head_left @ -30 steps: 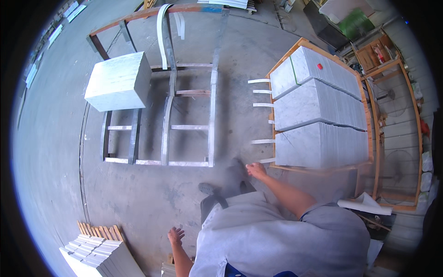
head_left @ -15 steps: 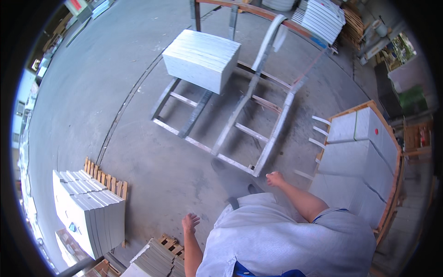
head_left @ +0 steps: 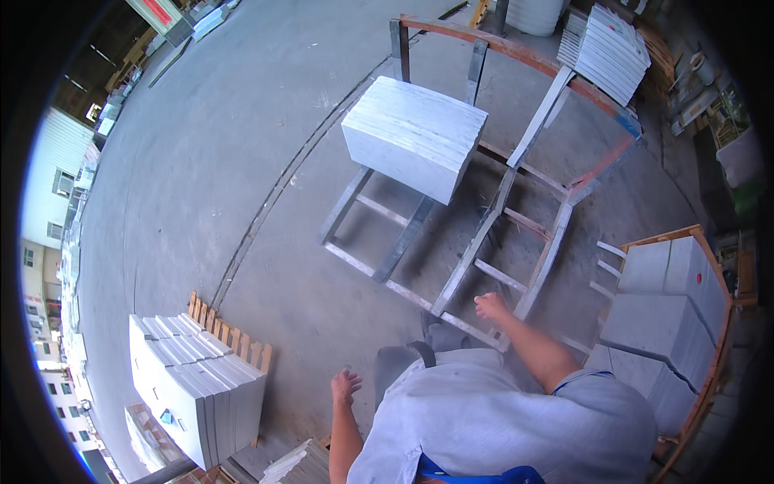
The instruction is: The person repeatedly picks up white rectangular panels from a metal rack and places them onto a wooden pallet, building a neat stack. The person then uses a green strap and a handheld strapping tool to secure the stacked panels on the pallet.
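My left hand hangs in front of me with its fingers loosely bent and apart, holding nothing. My right hand is stretched forward, fingers loosely bent, with nothing seen in it. In the picture it overlaps the near corner of a metal frame rack; whether they touch cannot be told, but the hand looks to be above it. On the rack's left half rests a block of stacked white stone slabs. The right half is bare bars, and a pale strip slants up to the rusty back rail.
White slabs stand on a wooden pallet at the left. At the right, a wooden crate holds large pale blocks. More white slabs lean beyond the rack. A dark groove crosses the concrete floor.
The view has shifted, and the rack now sits farther right and lower in the picture, closer to me. My right hand has come over its near corner. Both hands remain without any object.
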Motion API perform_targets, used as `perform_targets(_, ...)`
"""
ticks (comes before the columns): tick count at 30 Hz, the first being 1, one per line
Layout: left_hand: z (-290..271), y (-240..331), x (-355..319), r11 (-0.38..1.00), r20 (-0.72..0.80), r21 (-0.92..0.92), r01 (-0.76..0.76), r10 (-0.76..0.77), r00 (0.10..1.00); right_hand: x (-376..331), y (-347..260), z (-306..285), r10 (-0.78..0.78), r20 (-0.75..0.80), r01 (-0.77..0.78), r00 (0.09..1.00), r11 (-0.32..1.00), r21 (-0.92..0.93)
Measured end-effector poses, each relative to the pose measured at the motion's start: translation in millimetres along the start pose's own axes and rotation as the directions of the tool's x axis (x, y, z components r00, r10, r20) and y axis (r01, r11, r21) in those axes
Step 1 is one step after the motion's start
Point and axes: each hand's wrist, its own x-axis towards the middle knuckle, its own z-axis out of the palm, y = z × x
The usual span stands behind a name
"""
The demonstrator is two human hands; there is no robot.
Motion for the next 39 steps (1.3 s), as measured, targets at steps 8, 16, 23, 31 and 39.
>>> perform_targets(8, -1, 130, 97, 0.976, 0.052, 0.199, 0.091, -0.103, 0.993, 55, -68, 20, 0.021, -0.117, 0.003, 0.993, 0.980, 0.199)
perform_targets(16, 58, 355, 265, 0.867, 0.228, 0.491, -0.083, -0.035, 0.973, 92, -85, 79, 0.204, -0.263, -0.073, 0.943, 0.898, 0.435)
perform_targets(23, 165, 512, 421, 0.761, 0.417, 0.587, -0.275, 0.007, 0.909, 162, -155, 148, 0.282, -0.382, -0.031, 0.880, 0.836, 0.548)
perform_targets(31, 293, 606, 543, 0.696, 0.523, 0.571, -0.435, 0.100, 0.847, 318, -249, 116, 0.191, -0.578, 0.053, 0.793, 0.924, 0.378)
perform_targets(39, 417, 657, 596, 0.659, 0.455, 0.476, -0.582, 0.382, 0.805, 454, -279, 71, 0.095, -0.803, 0.107, 0.588, 0.975, 0.194)
